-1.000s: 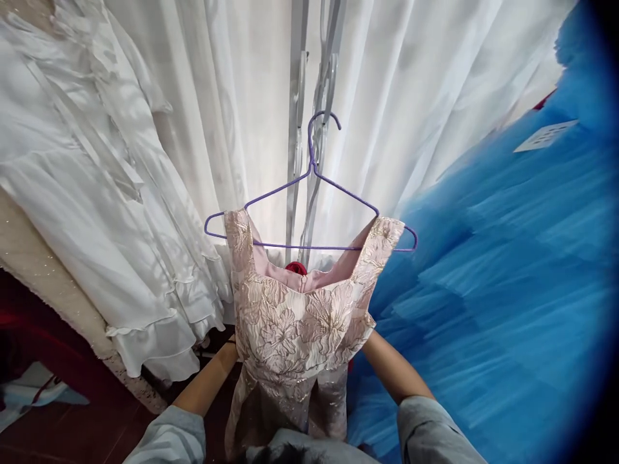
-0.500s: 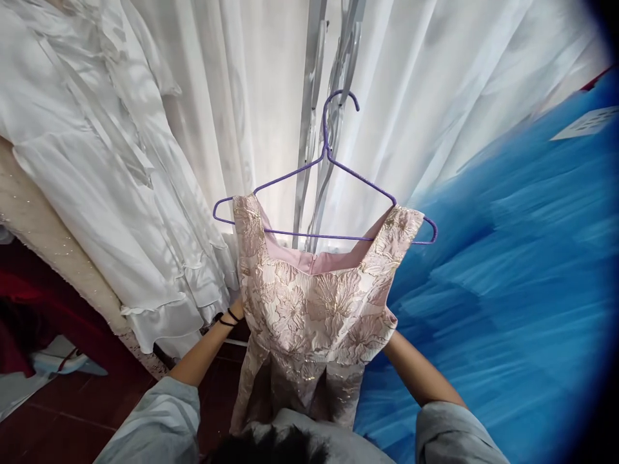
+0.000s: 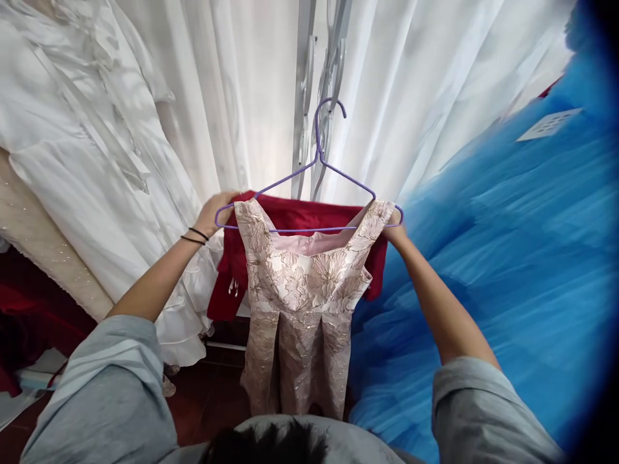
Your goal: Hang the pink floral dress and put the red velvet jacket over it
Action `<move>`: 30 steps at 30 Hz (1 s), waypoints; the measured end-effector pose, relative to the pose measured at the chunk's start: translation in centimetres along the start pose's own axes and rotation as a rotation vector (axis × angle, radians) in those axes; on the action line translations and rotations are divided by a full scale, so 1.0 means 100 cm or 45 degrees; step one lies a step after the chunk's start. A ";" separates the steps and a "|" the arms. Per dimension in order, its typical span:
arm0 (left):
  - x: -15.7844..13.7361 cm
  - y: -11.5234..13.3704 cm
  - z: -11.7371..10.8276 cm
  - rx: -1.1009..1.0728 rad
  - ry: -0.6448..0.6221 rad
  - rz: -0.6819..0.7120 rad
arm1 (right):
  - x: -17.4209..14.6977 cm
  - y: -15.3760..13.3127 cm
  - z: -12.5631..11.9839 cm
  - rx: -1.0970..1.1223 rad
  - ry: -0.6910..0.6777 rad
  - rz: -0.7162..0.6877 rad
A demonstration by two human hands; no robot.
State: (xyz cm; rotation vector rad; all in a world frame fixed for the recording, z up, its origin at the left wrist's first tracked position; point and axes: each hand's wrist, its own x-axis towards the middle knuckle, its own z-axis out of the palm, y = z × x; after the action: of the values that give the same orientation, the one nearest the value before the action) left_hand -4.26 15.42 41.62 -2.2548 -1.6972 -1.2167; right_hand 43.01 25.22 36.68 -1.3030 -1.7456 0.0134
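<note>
A pink and gold brocade dress (image 3: 309, 277) hangs from a purple wire hanger (image 3: 343, 171), hooked on a grey metal stand (image 3: 303, 96). Behind its neckline a dark red garment (image 3: 304, 209) stretches across, with a hanging part and small white tassels at the left. My left hand (image 3: 220, 209) is closed on the red garment's upper left corner, beside the hanger's end. At the opposite strap, my right hand (image 3: 394, 231) grips the other upper corner, its fingers largely hidden by dress and hanger.
A white ruffled dress (image 3: 97, 187) hangs at the left, near a beige sparkly cloth (image 3: 43, 251). Blue tulle (image 3: 483, 270) with a white label (image 3: 549, 124) fills the right. White curtains (image 3: 261, 84) hang behind; the floor (image 3: 217, 393) is dark red-brown.
Both hands have come up from behind the brocade dress's bodice to shoulder height. The red garment now shows behind the neckline. The view has shifted slightly.
</note>
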 end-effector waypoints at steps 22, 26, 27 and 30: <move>-0.113 0.186 0.004 0.008 0.220 -0.240 | -0.116 -0.197 -0.081 -0.627 -0.228 -0.027; -0.087 0.221 0.051 -0.213 0.420 -0.105 | -0.124 -0.230 -0.055 -0.454 -0.193 -0.125; -0.085 0.221 0.061 -0.182 0.337 -0.116 | -0.129 -0.230 -0.046 -0.495 -0.246 -0.104; -0.094 0.206 0.079 -0.011 -0.097 -0.186 | -0.152 -0.211 -0.027 -0.660 -0.582 -0.086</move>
State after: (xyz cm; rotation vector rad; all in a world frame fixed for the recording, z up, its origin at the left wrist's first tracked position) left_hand 16.50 3.94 38.35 -2.2441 -1.9182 -1.1814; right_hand 29.20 3.12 38.82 -1.7065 -2.2811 -0.2077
